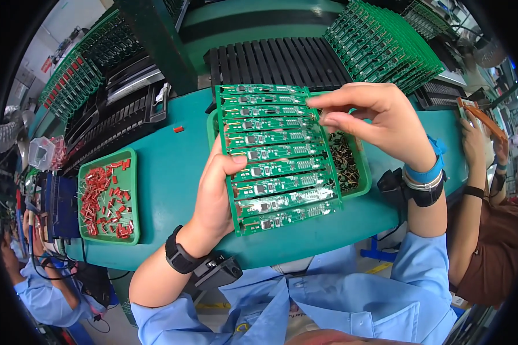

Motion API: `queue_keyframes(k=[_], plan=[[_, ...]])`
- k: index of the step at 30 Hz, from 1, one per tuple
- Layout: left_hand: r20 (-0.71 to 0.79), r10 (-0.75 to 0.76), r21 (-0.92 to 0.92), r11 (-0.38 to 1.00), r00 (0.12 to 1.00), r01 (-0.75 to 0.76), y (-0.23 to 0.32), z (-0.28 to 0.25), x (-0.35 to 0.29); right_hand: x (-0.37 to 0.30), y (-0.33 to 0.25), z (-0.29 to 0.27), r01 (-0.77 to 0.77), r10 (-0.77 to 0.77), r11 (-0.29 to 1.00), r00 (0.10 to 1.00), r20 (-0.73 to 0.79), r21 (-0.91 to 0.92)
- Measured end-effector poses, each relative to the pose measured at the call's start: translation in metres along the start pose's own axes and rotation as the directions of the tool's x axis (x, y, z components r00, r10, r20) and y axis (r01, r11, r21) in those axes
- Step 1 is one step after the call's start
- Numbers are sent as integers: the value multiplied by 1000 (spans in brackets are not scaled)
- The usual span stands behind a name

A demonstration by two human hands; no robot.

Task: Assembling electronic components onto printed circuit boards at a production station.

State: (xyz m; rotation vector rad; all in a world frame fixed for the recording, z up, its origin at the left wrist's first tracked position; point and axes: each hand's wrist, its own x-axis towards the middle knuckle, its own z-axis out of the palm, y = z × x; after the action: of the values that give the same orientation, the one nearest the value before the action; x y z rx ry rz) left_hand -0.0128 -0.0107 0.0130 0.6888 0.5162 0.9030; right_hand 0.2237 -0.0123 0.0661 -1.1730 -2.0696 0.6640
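My left hand [209, 195] grips a green circuit board panel [282, 152] by its left edge, thumb on the face. The panel is tilted above the bench and carries several rows of narrow boards with small chips. At its upper right edge, my right hand [377, 112] has thumb and index finger brought together. Whatever lies between those fingertips is too small to make out. Partly covered by the panel, a green tray [367, 183] holds many small dark components [344, 164] with wire leads.
Another green tray [137, 207] at left holds red components [103, 198] with leads. One red component [178, 129] lies alone on the teal bench [172, 172]. A black slotted rack [276, 60] and stacked circuit panels [385, 49] stand behind. A co-worker's arm [472, 167] is at right.
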Motion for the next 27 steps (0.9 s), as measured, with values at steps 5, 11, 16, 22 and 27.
queue_keyframes(k=[5, 11, 16, 22, 27], plan=[[30, -39, 75, 996, 999, 37, -2, 4, -2, 2, -3, 18, 256, -279, 945, 955, -99, -202], [62, -19, 114, 993, 998, 12, -6, 4, -2, 1, -13, 17, 248, -323, 840, 943, -78, -483], [59, -28, 114, 993, 998, 21, -8, 4, -3, 1, -11, 20, 82, -79, 994, 996, -42, 74], [80, -29, 130, 991, 996, 18, -7, 4, -4, 3, -3, 27, 117, -115, 988, 993, -24, 99], [71, -36, 128, 991, 997, 27, -6, 3, -6, 3, -9, 30, 29, -19, 996, 993, -114, 88]])
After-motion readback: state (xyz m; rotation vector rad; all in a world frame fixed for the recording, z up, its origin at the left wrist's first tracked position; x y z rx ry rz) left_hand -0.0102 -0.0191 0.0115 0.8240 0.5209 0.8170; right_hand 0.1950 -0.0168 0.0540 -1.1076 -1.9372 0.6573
